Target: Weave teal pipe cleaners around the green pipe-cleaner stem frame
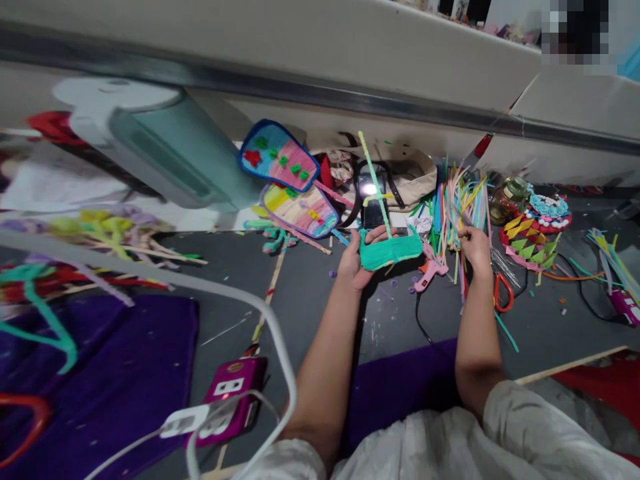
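Observation:
My left hand [353, 263] is palm up, holding a green pipe-cleaner craft piece [393, 251], a wrapped flat block. A thin yellow and pale green stem [376, 183] with a short crosspiece rises above it. My right hand [475, 250] is at the near side of a loose pile of coloured pipe cleaners [463, 200]. Its fingers are pinched together; what they grip, if anything, is not clear. Between my hands a pink glue gun [431, 268] lies on the grey floor, and orange-handled scissors [503, 293] lie just right of my right forearm.
Two decorated fan-shaped pieces [280, 157] lean near a cream bag [417, 170]. A glass jar [509, 199] and a petalled craft [530, 240] sit at right. At left are a grey-green appliance [170, 147], a purple power strip [227, 400] and a white curved tube [273, 320] crossing the foreground.

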`<state>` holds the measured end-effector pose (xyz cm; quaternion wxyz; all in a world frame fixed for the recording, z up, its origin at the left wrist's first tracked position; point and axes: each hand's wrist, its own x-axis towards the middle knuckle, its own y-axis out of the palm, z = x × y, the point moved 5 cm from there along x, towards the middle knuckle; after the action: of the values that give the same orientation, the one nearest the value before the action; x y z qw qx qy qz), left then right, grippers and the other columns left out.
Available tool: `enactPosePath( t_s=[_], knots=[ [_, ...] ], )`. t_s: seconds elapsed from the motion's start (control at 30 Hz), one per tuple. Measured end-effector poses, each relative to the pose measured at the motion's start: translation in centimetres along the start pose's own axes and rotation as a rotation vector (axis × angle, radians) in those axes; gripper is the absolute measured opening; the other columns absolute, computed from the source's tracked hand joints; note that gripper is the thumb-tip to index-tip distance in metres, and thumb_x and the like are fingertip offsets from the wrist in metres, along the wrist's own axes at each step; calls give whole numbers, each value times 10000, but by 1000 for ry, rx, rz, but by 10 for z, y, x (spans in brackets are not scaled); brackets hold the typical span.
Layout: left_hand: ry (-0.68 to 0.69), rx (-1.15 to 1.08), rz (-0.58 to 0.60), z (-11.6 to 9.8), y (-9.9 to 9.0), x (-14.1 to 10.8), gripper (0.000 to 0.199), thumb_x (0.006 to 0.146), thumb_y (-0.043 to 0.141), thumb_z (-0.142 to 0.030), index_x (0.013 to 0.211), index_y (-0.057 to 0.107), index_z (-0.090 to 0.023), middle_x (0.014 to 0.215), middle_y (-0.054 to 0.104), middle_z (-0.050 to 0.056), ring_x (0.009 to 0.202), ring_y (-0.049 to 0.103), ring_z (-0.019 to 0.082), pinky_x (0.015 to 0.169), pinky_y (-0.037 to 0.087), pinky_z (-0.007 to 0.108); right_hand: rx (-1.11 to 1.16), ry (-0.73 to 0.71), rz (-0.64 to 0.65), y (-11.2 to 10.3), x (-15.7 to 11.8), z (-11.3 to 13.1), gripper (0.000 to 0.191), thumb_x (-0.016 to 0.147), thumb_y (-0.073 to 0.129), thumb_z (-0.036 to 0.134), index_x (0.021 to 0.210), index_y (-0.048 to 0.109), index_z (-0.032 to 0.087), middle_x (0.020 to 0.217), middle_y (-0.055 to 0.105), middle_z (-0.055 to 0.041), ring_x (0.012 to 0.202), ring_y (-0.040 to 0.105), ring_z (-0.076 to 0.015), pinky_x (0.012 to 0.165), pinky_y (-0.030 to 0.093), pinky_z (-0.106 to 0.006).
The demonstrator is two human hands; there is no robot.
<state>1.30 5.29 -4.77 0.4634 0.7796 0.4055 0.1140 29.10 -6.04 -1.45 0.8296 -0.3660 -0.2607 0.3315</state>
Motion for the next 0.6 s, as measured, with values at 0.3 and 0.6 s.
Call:
enactPosePath(
  t_s=[0.3, 0.6],
  knots=[
    [1, -11, 22, 1, 0, 0, 643, 1013, 313, -588, 1219, 674, -97, 1225, 721, 172, 1207, 659, 293, 1064, 500, 478, -112, -170, -64, 1, 1, 18, 232, 852, 573, 307, 854, 758, 167, 948, 691, -117, 1025, 576, -265, 981, 453, -417],
    [-5, -4, 28, -1, 6, -2, 647, 1018, 285, -574, 1235, 674, -104, 1199, 733, 167, 1236, 644, 307, 1068, 498, 484, -292, -163, -20, 20, -6, 28, 294, 915, 517, 296, 1027, 772, 204, 1299, 586, -139, 1224, 448, -308, 1027, 373, -462]
  ],
)
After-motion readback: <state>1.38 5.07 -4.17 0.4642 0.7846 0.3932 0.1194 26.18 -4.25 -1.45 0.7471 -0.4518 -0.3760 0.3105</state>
